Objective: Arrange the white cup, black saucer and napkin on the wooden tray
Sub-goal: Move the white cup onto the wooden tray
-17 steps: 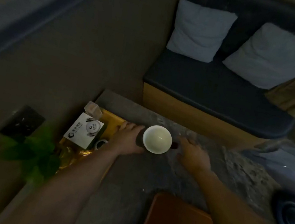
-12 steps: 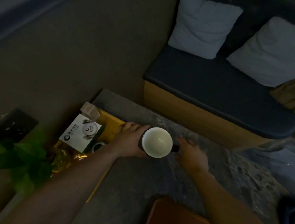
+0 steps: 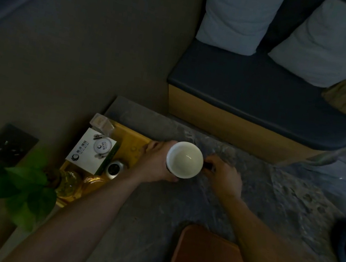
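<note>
The left hand (image 3: 155, 162) wraps the round white ceramic cup (image 3: 185, 159); the right hand (image 3: 222, 177) pinches something dark beside it. The placing step seems underway: next, carry it leftward onto the yellow wooden tray (image 3: 130, 136).

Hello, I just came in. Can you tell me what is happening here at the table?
A person is handling a white cup on a grey stone table. The left hand wraps around the cup's side, and the right hand pinches something small and dark at its other side, perhaps a handle. The cup looks empty. It sits just right of a wooden tray, which already carries a white box and glassware.
</note>
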A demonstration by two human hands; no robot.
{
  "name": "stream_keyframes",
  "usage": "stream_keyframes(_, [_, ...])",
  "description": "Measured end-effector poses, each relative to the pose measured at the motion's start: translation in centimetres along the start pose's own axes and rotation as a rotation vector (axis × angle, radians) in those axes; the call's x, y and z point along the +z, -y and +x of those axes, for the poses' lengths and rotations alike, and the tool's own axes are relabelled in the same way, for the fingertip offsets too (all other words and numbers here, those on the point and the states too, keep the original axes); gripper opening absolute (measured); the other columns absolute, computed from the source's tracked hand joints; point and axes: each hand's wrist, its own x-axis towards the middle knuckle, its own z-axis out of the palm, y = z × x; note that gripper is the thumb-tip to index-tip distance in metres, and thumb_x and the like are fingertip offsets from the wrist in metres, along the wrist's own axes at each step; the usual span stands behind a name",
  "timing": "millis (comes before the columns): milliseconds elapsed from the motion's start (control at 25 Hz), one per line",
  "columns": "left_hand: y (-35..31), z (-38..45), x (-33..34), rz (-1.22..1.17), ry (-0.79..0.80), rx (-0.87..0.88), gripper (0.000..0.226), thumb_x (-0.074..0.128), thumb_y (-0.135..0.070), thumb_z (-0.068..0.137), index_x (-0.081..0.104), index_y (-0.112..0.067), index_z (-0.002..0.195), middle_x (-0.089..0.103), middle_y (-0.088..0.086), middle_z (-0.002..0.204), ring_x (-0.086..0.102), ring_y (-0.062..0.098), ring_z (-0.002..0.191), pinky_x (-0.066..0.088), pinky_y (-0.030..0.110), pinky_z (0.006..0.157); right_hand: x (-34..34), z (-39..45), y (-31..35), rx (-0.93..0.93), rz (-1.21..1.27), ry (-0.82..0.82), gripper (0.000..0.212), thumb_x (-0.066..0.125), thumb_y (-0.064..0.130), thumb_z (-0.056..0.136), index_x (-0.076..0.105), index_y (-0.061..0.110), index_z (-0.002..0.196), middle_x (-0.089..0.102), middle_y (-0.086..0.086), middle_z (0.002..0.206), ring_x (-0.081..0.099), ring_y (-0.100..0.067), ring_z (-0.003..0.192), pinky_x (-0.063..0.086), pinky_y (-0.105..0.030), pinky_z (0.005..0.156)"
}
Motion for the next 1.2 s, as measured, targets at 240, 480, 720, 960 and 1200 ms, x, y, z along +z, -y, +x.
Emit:
stream_keyframes(240, [-1.2, -1.0, -0.2, -0.032, -0.005, 0.003, 0.102, 0.084, -0.056, 0.050, 0.029, -0.049, 0.135, 0.046, -0.013, 0.142, 0.037, 0.019, 0.136, 0.026, 0.050, 0.114, -0.6, -1.1, 0.3, 0.020, -0.004, -0.012, 0.020, 0.066, 0.027, 0.089, 0.065, 0.029, 0.108, 0.070, -0.002, 0.108, 0.063, -0.024, 0.099, 0.052, -0.052, 0.086])
stream_keyframes(480, [-2.9, -3.7, 0.5, -0.095, -0.036, 0.059, 0.097, 0.084, -0.055, 0.050, 0.026, -0.060, 0.128, 0.046, -0.015, 0.140, 0.039, 0.013, 0.132, 0.030, 0.050, 0.112, -1.7, -4.4, -0.3, 0.018, 0.041, -0.061, 0.015, 0.068, 0.028, 0.088, 0.065, 0.029, 0.103, 0.070, -0.002, 0.101, 0.064, -0.022, 0.092, 0.056, -0.047, 0.074])
stream_keyframes(720, [-4.6, -7.7, 2.6, -0.055, -0.038, 0.061, 0.100, 0.080, -0.067, 0.047, 0.020, -0.066, 0.128, 0.046, -0.017, 0.139, 0.039, 0.018, 0.134, 0.032, 0.051, 0.109, -2.2, -10.0, -1.8, 0.009, 0.078, -0.095, 0.016, 0.069, 0.029, 0.087, 0.065, 0.028, 0.103, 0.068, -0.003, 0.099, 0.061, -0.023, 0.091, 0.054, -0.044, 0.073])
stream_keyframes(960, [-5.7, -11.0, 5.1, -0.088, 0.031, 0.050, 0.101, 0.081, -0.068, 0.048, 0.031, -0.053, 0.134, 0.048, -0.018, 0.138, 0.039, 0.016, 0.135, 0.036, 0.056, 0.108, -1.9, -15.5, -3.4, 0.013, 0.013, -0.107, 0.020, 0.066, 0.030, 0.089, 0.064, 0.027, 0.109, 0.066, -0.004, 0.106, 0.058, -0.022, 0.095, 0.051, -0.040, 0.078])
stream_keyframes(1200, [-6.2, -14.3, 7.9, -0.092, 0.082, 0.097, 0.096, 0.083, -0.060, 0.051, 0.035, -0.047, 0.133, 0.051, -0.020, 0.135, 0.042, 0.005, 0.131, 0.031, 0.047, 0.113, -0.4, -20.3, -5.1, 0.099, 0.062, -0.096, 0.021, 0.064, 0.033, 0.090, 0.063, 0.033, 0.110, 0.065, -0.002, 0.106, 0.059, -0.023, 0.095, 0.050, -0.043, 0.081])
